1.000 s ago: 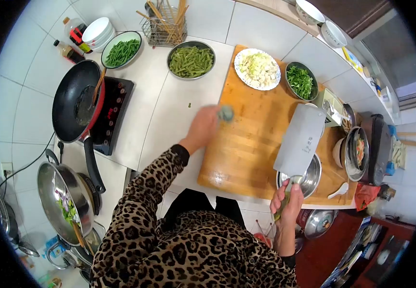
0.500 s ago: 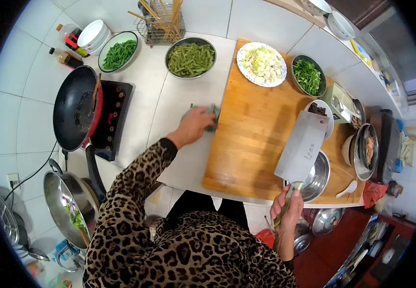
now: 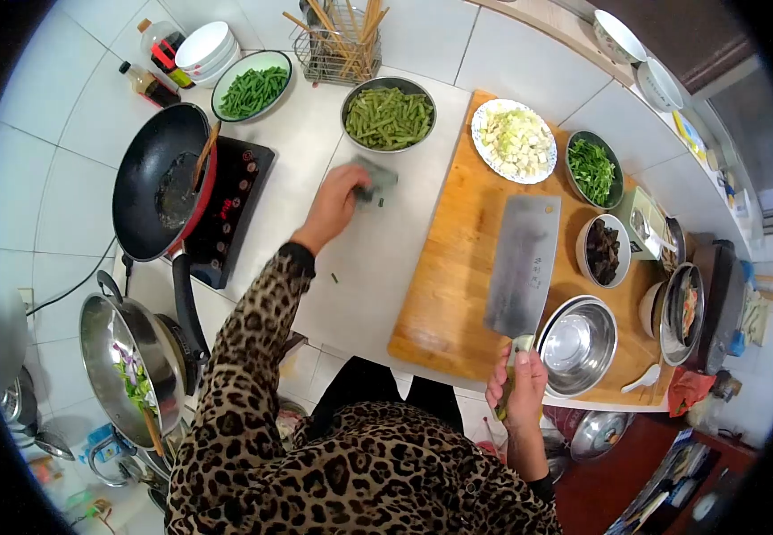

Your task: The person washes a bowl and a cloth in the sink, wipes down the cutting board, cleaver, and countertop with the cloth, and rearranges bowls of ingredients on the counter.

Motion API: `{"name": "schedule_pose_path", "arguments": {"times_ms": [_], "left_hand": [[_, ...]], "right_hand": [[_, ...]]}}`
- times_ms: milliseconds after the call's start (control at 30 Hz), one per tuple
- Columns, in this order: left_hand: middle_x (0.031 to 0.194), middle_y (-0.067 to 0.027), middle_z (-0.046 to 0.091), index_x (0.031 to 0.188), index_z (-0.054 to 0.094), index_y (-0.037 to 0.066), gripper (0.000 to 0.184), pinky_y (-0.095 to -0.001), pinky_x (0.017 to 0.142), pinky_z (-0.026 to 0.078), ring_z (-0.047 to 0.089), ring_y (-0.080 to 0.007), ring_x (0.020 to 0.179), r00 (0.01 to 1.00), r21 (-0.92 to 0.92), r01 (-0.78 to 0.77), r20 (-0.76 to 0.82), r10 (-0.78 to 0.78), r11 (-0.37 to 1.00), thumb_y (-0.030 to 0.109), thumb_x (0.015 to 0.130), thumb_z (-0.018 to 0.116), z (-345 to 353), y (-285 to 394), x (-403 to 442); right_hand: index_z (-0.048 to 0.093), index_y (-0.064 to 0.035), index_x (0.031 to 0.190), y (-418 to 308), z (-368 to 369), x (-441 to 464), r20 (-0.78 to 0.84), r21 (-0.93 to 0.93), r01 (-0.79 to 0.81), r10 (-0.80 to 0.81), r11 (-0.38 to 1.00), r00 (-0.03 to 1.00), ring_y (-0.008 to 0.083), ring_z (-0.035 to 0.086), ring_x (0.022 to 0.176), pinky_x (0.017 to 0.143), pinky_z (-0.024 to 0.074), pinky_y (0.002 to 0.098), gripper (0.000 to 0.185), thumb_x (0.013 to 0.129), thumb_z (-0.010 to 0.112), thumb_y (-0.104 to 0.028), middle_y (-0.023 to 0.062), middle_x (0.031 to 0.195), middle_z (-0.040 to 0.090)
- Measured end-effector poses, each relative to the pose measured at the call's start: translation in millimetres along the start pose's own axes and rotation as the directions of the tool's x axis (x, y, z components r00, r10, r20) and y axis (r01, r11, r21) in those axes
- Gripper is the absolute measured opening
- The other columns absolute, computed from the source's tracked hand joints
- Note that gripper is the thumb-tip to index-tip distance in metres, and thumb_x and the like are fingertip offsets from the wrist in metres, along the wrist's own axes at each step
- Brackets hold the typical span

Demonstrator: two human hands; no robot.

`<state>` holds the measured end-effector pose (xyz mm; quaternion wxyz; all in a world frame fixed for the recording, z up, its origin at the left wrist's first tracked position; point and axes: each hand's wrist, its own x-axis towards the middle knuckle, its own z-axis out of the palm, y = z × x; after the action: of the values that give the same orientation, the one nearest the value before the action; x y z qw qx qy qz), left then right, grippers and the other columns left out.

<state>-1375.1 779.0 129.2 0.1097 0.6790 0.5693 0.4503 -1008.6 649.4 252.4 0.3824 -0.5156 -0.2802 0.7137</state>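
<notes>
My left hand (image 3: 337, 201) is closed on a grey-green cloth (image 3: 377, 181), blurred by motion, pressed against the white countertop (image 3: 351, 303). Small green scraps lie on the counter near it. In front of the cloth stands a metal bowl of cut green beans (image 3: 389, 119). My right hand (image 3: 518, 392) grips the handle of a cleaver (image 3: 524, 263), whose broad blade shows flat over the wooden cutting board (image 3: 440, 294). Beside that hand are stacked steel bowls (image 3: 580, 346). A plate of chopped pale vegetable (image 3: 514, 141) sits at the board's far end.
On the left a black frying pan (image 3: 159, 183) rests on an induction cooker (image 3: 242, 214), its handle pointing towards me. Nearer stands a steel wok (image 3: 128, 370). Bowls of chopped greens (image 3: 594, 169) and dark fungus (image 3: 602, 251) line the board's right side; a white spoon (image 3: 643, 378) lies nearby.
My left hand has moved the cloth away from the board's edge, leftward and towards the bean bowl. The cleaver has swung left, uncovering the bowl of dark fungus. The camera view has shifted slightly.
</notes>
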Motion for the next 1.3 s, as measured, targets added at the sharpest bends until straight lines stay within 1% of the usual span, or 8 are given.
{"name": "schedule_pose_path", "arguments": {"times_ms": [167,467,700,800,1000,1067,1167,1300], "left_hand": [[0.087,-0.0108,0.060,0.073,0.059,0.005,0.019,-0.0391,0.077,0.042,0.053,-0.0331,0.087,0.992,0.045,-0.031,0.127,0.025,0.999,-0.009,0.066,0.048,23.3,-24.1,0.4],[0.076,-0.0061,0.057,0.065,0.057,0.009,0.019,-0.0361,0.078,0.040,0.052,-0.0278,0.084,0.897,-0.002,0.077,0.436,-0.068,0.997,-0.010,0.065,0.051,-37.9,31.8,-105.4],[0.093,-0.0103,0.061,0.087,0.060,0.002,0.031,-0.0303,0.082,0.045,0.057,-0.0207,0.088,0.903,-0.160,0.413,-0.060,-0.426,0.897,-0.014,0.069,0.042,-46.6,32.2,-77.0],[0.094,-0.0083,0.062,0.092,0.060,0.002,0.031,-0.0286,0.082,0.045,0.058,-0.0182,0.089,0.858,-0.271,0.408,-0.212,-0.467,0.872,-0.013,0.071,0.042,-29.3,28.7,-54.4],[0.105,-0.0077,0.059,0.110,0.057,0.001,0.029,-0.0277,0.086,0.044,0.056,-0.0156,0.096,0.806,-0.679,0.490,0.113,-0.581,0.547,0.000,0.083,0.047,9.7,81.6,-34.0],[0.114,-0.0097,0.056,0.120,0.051,0.001,0.033,-0.0289,0.091,0.041,0.053,-0.0166,0.104,0.794,-0.743,0.486,0.155,-0.588,0.460,0.010,0.088,0.048,27.9,88.8,-42.2],[0.119,-0.0115,0.054,0.123,0.047,0.001,0.036,-0.0303,0.096,0.038,0.050,-0.0181,0.110,0.880,-0.344,0.378,-0.154,-0.449,0.859,0.014,0.090,0.048,13.8,90.0,-65.9],[0.118,-0.0123,0.054,0.118,0.051,-0.002,0.030,-0.0300,0.094,0.041,0.053,-0.0191,0.107,0.698,-0.441,0.614,-0.084,-0.711,0.655,0.012,0.092,0.045,-27.1,94.9,-125.9]], "right_hand": [[0.047,-0.0031,0.095,20.0,-7.8,18.9,-0.097,-0.329,0.063,-0.100,0.942,0.990,0.0092,0.042,0.043,0.037,0.0345,0.0228,0.016,0.093,0.048,-0.019,0.0024,0.063,0.046],[0.053,0.0044,0.107,70.7,-31.1,50.7,0.191,-0.949,0.295,-0.550,0.107,0.813,0.0414,0.057,0.084,0.072,0.0456,0.0434,0.033,0.083,0.059,-0.018,0.0265,0.093,0.059],[0.051,0.0054,0.109,78.6,-31.4,55.9,0.239,-0.962,0.273,-0.569,-0.028,0.786,0.0402,0.048,0.099,0.084,0.0407,0.0447,0.038,0.079,0.062,-0.015,0.0246,0.110,0.049],[0.050,0.0042,0.112,66.0,3.0,62.3,0.330,-0.923,0.380,-0.636,-0.062,0.698,0.0404,0.045,0.105,0.091,0.0363,0.0464,0.040,0.079,0.063,-0.014,0.0251,0.113,0.048],[0.033,-0.0004,0.135,52.3,129.8,134.5,0.437,-0.495,0.656,-0.489,0.570,0.755,0.0272,0.042,0.120,0.101,0.0325,0.0381,0.057,0.084,0.057,-0.012,0.0182,0.130,0.042],[0.038,-0.0009,0.131,65.8,151.4,164.5,0.272,-0.358,0.352,-0.264,0.865,0.925,0.0240,0.048,0.112,0.095,0.0377,0.0343,0.046,0.086,0.048,-0.001,0.0130,0.125,0.047],[0.043,0.0019,0.125,80.2,159.2,215.3,0.407,-0.374,0.519,-0.367,0.769,0.837,0.0275,0.050,0.108,0.096,0.0376,0.0373,0.041,0.085,0.049,-0.002,0.0182,0.116,0.052],[0.044,0.0046,0.123,95.1,205.6,259.7,0.563,-0.527,0.793,-0.572,0.307,0.596,0.0338,0.049,0.109,0.097,0.0363,0.0395,0.042,0.082,0.052,-0.004,0.0219,0.116,0.051]]}}
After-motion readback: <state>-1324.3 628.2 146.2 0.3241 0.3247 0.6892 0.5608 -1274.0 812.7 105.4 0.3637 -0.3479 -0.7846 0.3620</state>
